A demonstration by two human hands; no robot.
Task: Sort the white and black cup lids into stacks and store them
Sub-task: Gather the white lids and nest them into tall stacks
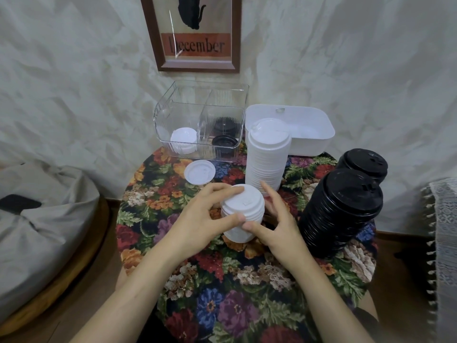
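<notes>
A short stack of white lids [243, 209] stands on the flowered table between my two hands. My left hand [205, 219] curls round its left side and top. My right hand [277, 224] touches its right side with spread fingers and the thumb at the front. Behind it rises a tall white lid stack [268, 159]. One loose white lid [199, 172] lies flat to the left. Two black lid stacks [338, 214] [363, 164] stand at the right. A clear divided bin [173, 112] at the back holds white lids [184, 140] on the left and black lids [223, 141] on the right.
A white rectangular tub [314, 142] sits behind the tall white stack. The small round table has a flowered cloth [235, 280]. A grey cushion [37, 214] lies at the left, a fringed fabric [442, 243] at the right. A framed picture [195, 33] hangs on the wall.
</notes>
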